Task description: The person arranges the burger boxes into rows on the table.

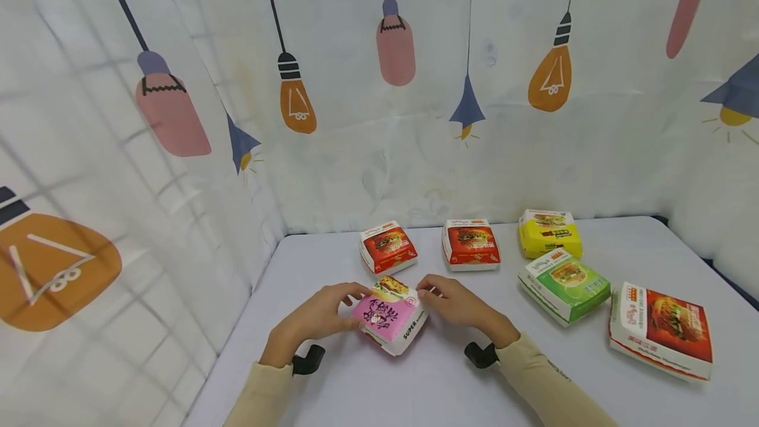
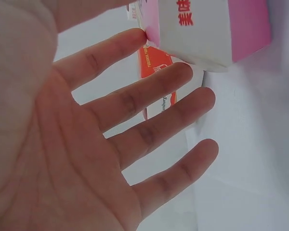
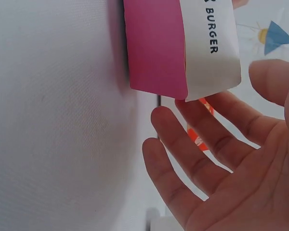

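A pink and white burger box [image 1: 385, 312] with black lettering sits turned at an angle on the table, between the two hands. On its left side is my left hand [image 1: 326, 312], its index fingertip touching a corner and its thumb near the front corner. The left wrist view shows that hand's fingers [image 2: 149, 130] spread and nearly straight. My right hand [image 1: 456, 302] is at the box's far right corner. In the right wrist view its fingertips are right at the box [image 3: 212, 53], and the thumb [image 3: 269, 79] stands apart from it.
Two red burger boxes [image 1: 388, 247] [image 1: 472, 246] stand behind the pink one. On the right are a yellow box [image 1: 550, 234], a green box [image 1: 565, 285] and a larger red and white box [image 1: 661, 330]. A lamp-printed curtain [image 1: 356, 170] hangs beyond the white table [image 1: 462, 394].
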`<state>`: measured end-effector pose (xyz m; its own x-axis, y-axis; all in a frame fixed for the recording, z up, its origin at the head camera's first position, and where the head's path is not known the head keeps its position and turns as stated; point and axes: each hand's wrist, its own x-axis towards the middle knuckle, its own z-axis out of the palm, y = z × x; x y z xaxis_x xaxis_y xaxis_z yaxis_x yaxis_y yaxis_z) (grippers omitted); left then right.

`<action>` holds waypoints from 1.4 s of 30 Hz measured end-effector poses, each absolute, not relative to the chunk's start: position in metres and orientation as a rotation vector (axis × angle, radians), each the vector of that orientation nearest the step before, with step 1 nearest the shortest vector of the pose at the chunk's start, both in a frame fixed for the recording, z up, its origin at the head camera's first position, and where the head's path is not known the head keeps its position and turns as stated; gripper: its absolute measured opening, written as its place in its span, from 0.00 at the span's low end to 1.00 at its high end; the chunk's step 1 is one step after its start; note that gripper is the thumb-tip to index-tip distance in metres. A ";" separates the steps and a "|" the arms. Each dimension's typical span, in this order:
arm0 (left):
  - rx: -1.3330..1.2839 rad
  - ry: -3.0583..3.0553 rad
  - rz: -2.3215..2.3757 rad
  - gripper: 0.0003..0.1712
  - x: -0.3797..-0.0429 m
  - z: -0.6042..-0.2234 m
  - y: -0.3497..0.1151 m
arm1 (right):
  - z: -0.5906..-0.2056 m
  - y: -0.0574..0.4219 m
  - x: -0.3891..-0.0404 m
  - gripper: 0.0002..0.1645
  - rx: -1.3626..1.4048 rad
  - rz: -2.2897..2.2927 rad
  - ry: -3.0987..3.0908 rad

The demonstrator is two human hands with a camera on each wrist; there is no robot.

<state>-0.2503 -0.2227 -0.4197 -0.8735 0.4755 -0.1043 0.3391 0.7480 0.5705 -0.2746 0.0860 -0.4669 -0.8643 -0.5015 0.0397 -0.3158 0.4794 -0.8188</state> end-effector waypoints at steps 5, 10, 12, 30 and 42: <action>0.624 2.741 0.806 0.24 -0.250 -0.419 -0.221 | -0.467 0.086 -0.275 0.10 -0.685 -1.336 2.515; 0.605 2.820 0.791 0.19 -0.249 -0.419 -0.219 | -0.466 0.085 -0.274 0.08 -0.681 -1.373 2.479; 0.582 2.852 0.774 0.19 -0.249 -0.420 -0.218 | -0.465 0.085 -0.274 0.10 -0.683 -1.381 2.466; 0.458 2.790 0.741 0.51 -0.246 -0.425 -0.208 | -0.464 0.079 -0.269 0.39 -0.773 -1.368 2.396; 0.465 2.794 0.710 0.57 -0.248 -0.431 -0.207 | -0.470 0.078 -0.270 0.38 -0.775 -1.371 2.406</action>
